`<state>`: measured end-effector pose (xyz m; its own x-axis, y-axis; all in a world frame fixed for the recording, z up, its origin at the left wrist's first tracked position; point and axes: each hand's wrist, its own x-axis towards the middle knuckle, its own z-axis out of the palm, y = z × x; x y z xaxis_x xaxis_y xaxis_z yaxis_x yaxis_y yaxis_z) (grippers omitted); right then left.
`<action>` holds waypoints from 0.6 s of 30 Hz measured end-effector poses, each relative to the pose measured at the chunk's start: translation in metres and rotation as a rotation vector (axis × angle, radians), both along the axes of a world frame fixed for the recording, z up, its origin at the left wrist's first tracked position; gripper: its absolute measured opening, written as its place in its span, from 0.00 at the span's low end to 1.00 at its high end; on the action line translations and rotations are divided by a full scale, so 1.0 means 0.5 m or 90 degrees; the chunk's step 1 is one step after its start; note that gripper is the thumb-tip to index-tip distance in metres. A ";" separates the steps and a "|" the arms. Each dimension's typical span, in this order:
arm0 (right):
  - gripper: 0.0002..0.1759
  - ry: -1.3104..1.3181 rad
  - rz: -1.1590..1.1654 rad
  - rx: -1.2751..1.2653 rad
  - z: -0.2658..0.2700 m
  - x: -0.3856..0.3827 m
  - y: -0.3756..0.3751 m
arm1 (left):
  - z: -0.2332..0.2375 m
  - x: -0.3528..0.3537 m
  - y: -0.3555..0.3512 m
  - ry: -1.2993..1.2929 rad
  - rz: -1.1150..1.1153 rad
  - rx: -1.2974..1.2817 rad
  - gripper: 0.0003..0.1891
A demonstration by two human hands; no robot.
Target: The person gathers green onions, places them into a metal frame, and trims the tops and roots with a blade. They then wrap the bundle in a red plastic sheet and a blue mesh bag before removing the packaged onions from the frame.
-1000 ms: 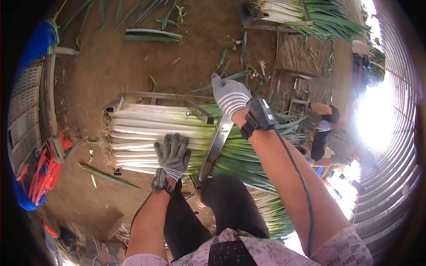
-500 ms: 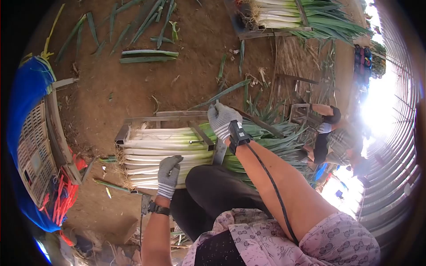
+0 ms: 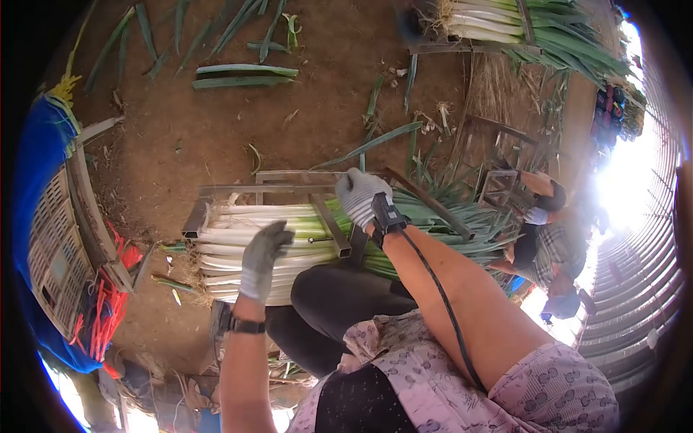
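Long leeks with white stalks (image 3: 249, 238) lie side by side in a metal frame (image 3: 238, 190), roots at the left and green leaves at the right. My left hand (image 3: 264, 261), in a grey glove, is raised over the stalks with its fingers apart, holding nothing. My right hand (image 3: 359, 198), in a striped glove, rests at the frame's far side, near the middle of the bundle. Its fingers are curled, and what they hold, if anything, is hidden.
Another framed leek bundle (image 3: 484, 22) lies at the top right. Loose leaves (image 3: 245, 81) are scattered on the soil. At the left are a plastic crate (image 3: 58, 249), blue cloth (image 3: 32, 159) and red strips (image 3: 108, 310). A co-worker (image 3: 556, 242) sits at the right.
My left hand has risen off the leeks and moved slightly left, its fingers spreading. My right hand stays nearly in place. The view has shifted a little, and the co-worker's head shows lower down.
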<state>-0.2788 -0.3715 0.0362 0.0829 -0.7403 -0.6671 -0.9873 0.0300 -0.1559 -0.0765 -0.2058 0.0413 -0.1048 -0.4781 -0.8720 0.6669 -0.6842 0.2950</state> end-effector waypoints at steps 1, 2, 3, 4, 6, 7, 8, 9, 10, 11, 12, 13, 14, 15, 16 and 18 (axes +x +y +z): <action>0.18 -0.004 -0.002 -0.022 -0.007 -0.005 0.003 | -0.016 -0.021 -0.029 -0.007 0.054 -0.039 0.28; 0.18 -0.014 -0.003 -0.004 0.000 -0.004 0.000 | -0.056 -0.052 -0.060 -0.036 0.041 -0.015 0.27; 0.18 -0.006 -0.017 0.024 0.011 -0.003 0.007 | -0.109 -0.083 -0.078 -0.068 0.030 0.009 0.26; 0.18 -0.003 -0.024 0.044 0.021 -0.001 0.003 | -0.181 -0.112 -0.069 -0.034 -0.030 0.096 0.24; 0.17 0.017 -0.030 0.092 0.023 0.000 -0.011 | -0.253 -0.153 -0.051 -0.002 -0.109 0.158 0.21; 0.17 0.004 -0.038 0.090 0.023 -0.006 -0.005 | -0.257 -0.170 -0.045 0.002 -0.137 0.140 0.20; 0.17 -0.012 -0.043 0.085 0.015 -0.010 0.000 | -0.270 -0.186 -0.040 0.004 -0.162 0.121 0.19; 0.18 -0.030 -0.046 0.078 0.004 -0.009 -0.003 | -0.296 -0.200 -0.026 -0.026 -0.157 0.082 0.19; 0.17 -0.032 -0.043 0.088 -0.011 -0.011 -0.005 | -0.323 -0.214 -0.008 -0.055 -0.154 0.042 0.19; 0.17 -0.029 -0.043 0.090 -0.018 -0.010 -0.010 | -0.337 -0.229 0.008 -0.078 -0.154 0.003 0.18; 0.17 -0.021 -0.044 0.095 -0.018 -0.010 -0.014 | -0.317 -0.230 -0.003 -0.016 -0.072 0.066 0.18; 0.17 -0.014 -0.046 0.103 -0.013 -0.008 -0.013 | -0.294 -0.223 -0.019 -0.016 -0.080 0.123 0.18; 0.17 -0.014 -0.041 0.089 -0.007 -0.008 -0.011 | -0.286 -0.214 -0.031 -0.021 -0.081 0.178 0.18; 0.17 -0.018 -0.039 0.088 -0.007 -0.005 -0.021 | -0.301 -0.205 -0.039 -0.032 -0.073 0.223 0.18; 0.17 -0.017 -0.042 0.095 0.000 -0.006 -0.019 | -0.308 -0.212 -0.011 -0.116 -0.019 0.163 0.19; 0.17 -0.027 -0.037 0.093 0.000 -0.013 -0.007 | -0.265 -0.210 -0.021 -0.105 0.037 0.220 0.20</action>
<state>-0.2853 -0.3748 0.0364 0.0730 -0.6402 -0.7648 -0.9761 0.1117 -0.1866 -0.1816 -0.2164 -0.0910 0.0686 -0.1540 -0.9857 0.6710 -0.7240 0.1599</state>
